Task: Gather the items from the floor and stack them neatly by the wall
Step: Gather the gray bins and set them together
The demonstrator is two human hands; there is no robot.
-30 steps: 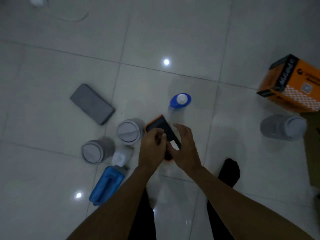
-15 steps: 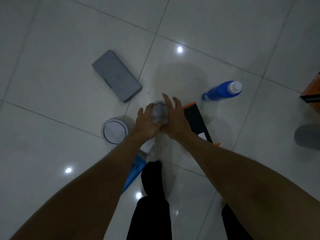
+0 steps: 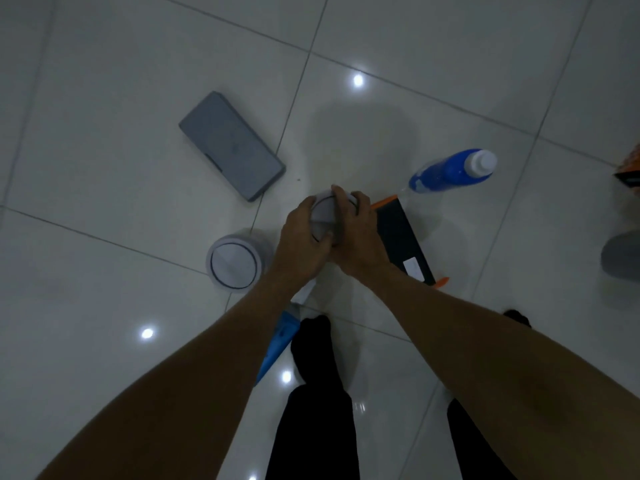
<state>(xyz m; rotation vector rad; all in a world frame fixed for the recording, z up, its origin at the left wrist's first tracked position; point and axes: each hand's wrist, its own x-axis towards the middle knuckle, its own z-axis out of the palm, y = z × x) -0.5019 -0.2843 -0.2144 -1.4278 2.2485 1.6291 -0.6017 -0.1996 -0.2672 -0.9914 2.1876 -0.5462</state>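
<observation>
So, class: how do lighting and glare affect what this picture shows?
Head view: dim, bluish light; ceiling lamps glare as bright spots on the glossy floor tiles; soft shadow around the grey round container that both hands hold; wide-angle bending at the edges.

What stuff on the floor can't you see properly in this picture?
- Round grey container, head view: both hands, left hand and right hand, cover its sides.
- Blue item: mostly hidden under the left forearm.
- Orange box: cut off by the right edge.
- Grey object: cut off by the right edge, blurry.
- Label on the black box: too small to read.
</observation>
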